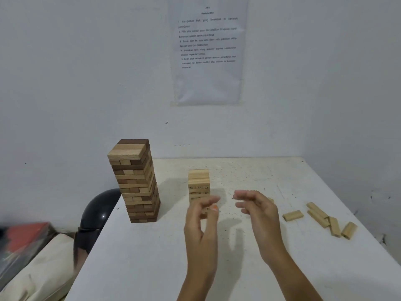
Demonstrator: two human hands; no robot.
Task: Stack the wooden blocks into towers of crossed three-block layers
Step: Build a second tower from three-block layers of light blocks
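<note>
Left hand (201,220) blurred before small pale tower (198,181), mid-table; grip unclear. Right hand (258,211) loosely spread, empty. Tall tower (134,181) at left edge looks finished. Loose blocks (293,215) near right edge still unstacked.

Tall two-tone tower (134,181) stands left of the left hand (201,224), short pale tower (198,180) just behind it, loose blocks (321,218) lie right of the right hand (259,210).

The motion-blurred left hand (201,222) hides the lower front of the small pale numbered wooden tower (198,180) (its printed digits too smeared to read), while a pale wooden block (271,200) shows only its tip behind the right hand (259,210).
</note>
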